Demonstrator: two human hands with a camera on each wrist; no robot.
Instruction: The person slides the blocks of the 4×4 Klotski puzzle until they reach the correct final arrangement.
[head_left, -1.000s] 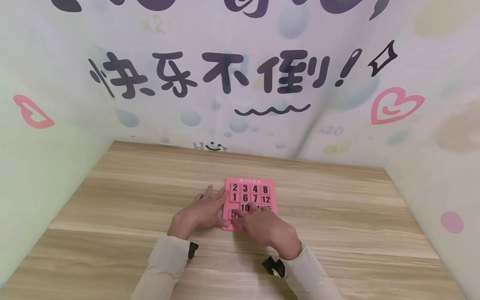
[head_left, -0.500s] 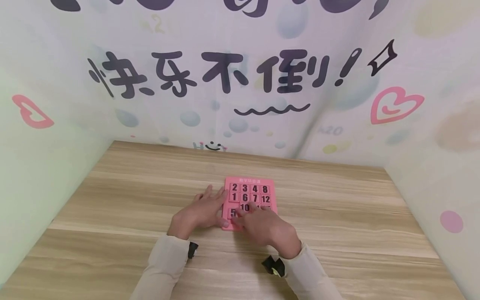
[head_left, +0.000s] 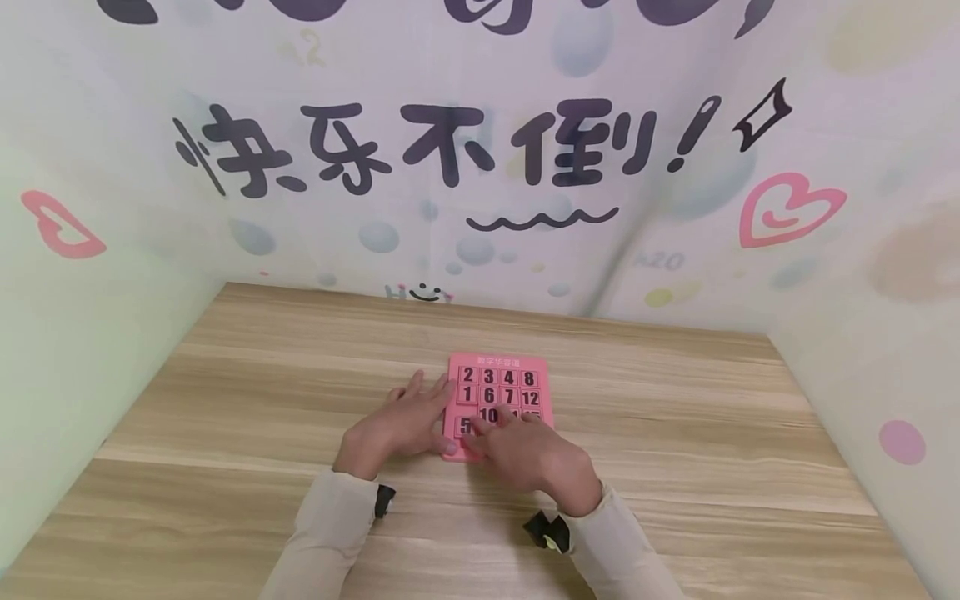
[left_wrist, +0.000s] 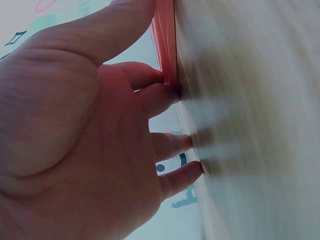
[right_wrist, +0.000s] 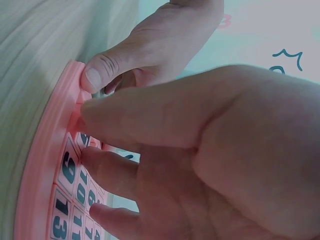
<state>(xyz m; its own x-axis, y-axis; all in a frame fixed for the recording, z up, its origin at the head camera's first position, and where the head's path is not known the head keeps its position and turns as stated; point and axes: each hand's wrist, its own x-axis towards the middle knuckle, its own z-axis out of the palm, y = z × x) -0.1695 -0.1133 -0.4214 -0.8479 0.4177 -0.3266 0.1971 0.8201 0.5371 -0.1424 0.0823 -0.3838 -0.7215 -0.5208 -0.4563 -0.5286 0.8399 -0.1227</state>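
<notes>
A pink number sliding puzzle point(head_left: 538, 364) lies flat on the table. Its left column has a pink gap below the 1 tile point(head_left: 467, 394); the 5 tile point(head_left: 465, 426) sits beneath that gap. My left hand point(head_left: 408, 425) lies along the puzzle's left side, fingers spread, its thumb point(right_wrist: 100, 70) on the near left corner. In the left wrist view two of its fingertips meet the pink edge, the other two the tabletop. My right hand point(head_left: 534, 454) reaches over the near part, fingertips at the tiles around the 5, hiding several. The 9 tile point(right_wrist: 67, 165) shows beside its fingers.
The wood-grain table point(head_left: 675, 433) surrounds the puzzle. A white printed backdrop point(head_left: 337, 242) with dark lettering rises behind it, and pale walls stand at left and right. Black wrist devices point(head_left: 547, 532) sit at both cuffs.
</notes>
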